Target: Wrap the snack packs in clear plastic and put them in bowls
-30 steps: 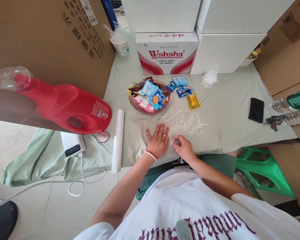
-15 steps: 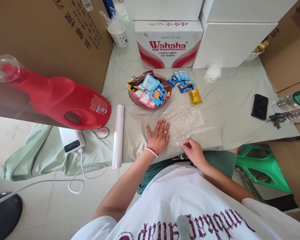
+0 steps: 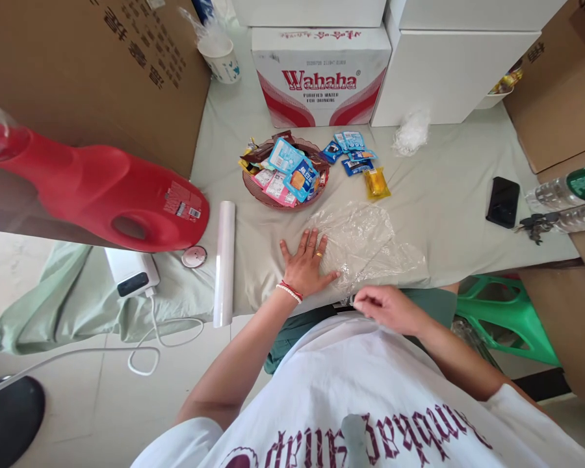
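Clear film [image 3: 365, 242] was found mostly spread, creases remaining, its edge covered by the wide-splayed left hand [image 3: 304, 268]; the right hand [image 3: 390, 309]'s grip could not be told.

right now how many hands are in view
2. The left hand is spread flat at the left edge of the clear plastic; the right hand is curled by its near edge. No other hand shows.
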Demonstrator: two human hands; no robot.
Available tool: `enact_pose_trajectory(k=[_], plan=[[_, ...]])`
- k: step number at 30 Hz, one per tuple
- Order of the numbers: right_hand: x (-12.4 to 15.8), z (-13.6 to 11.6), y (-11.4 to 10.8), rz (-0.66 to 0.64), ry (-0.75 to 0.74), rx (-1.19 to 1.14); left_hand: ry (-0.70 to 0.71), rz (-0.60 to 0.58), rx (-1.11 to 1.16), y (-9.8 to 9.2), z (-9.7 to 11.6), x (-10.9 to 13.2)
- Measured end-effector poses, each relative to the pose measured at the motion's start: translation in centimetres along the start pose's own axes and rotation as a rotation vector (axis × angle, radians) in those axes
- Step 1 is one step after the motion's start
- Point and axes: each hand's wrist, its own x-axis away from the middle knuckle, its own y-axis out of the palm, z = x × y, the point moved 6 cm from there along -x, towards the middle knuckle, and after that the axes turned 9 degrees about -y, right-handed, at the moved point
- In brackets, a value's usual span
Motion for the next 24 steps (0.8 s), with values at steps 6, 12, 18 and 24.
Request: enact_pose_trajectory(k=[6, 12, 18, 24], plan=[[0.2, 1.2, -12.3, 0.822, -0.018, 0.572, 0.032, -0.076, -0.025, 0.3, -0.4, -0.2], [-2.5, 6.8, -12.8, 0.502, 0.173, 0.460, 0.059, -0.131, -0.063, 0.5, -0.9, -0.5], [-1.9, 6.8, -13.7, 0.409, 0.170, -0.075, 0.083, -0.206, -0.065, 0.5, -1.2, -0.6], [2.3, 4.3, -15.4, 0.774, 0.062, 0.591, 0.062, -0.237, -0.074, 0.7, -1.3, -0.7]])
